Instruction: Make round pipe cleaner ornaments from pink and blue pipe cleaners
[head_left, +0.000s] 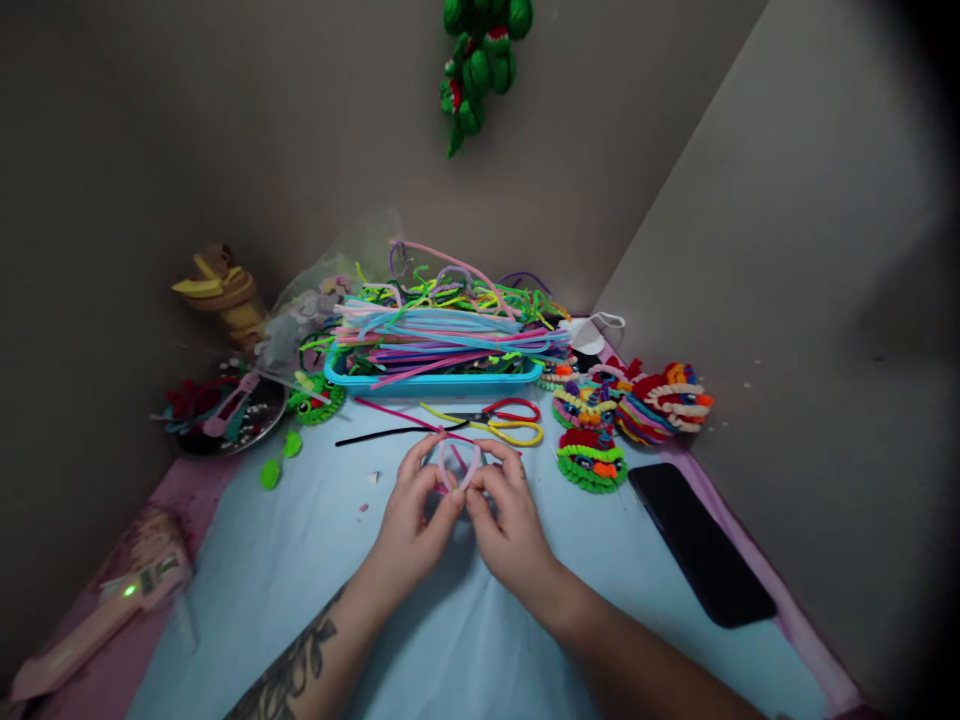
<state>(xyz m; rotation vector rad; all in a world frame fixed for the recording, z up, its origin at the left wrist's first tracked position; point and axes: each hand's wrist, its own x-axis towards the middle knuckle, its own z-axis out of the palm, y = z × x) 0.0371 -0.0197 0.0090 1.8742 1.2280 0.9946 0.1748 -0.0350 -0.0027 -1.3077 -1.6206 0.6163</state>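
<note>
My left hand (416, 515) and my right hand (506, 510) meet over the pale blue table top (300, 570). Both pinch a light pink pipe cleaner (459, 462) bent into a small loop that stands up between my fingertips. Just beyond the loop lie a black pipe cleaner (382, 434), a pink one, and red-and-yellow scissors (502, 418). A blue tray (435, 378) piled with many coloured pipe cleaners stands behind them.
Several finished fuzzy pipe-cleaner figures (630, 410) sit to the right, and a black phone (701, 545) lies near the right edge. A metal dish (229, 410) of bits is at left, a glue gun (105, 610) at lower left. A green figure (480, 60) hangs on the wall.
</note>
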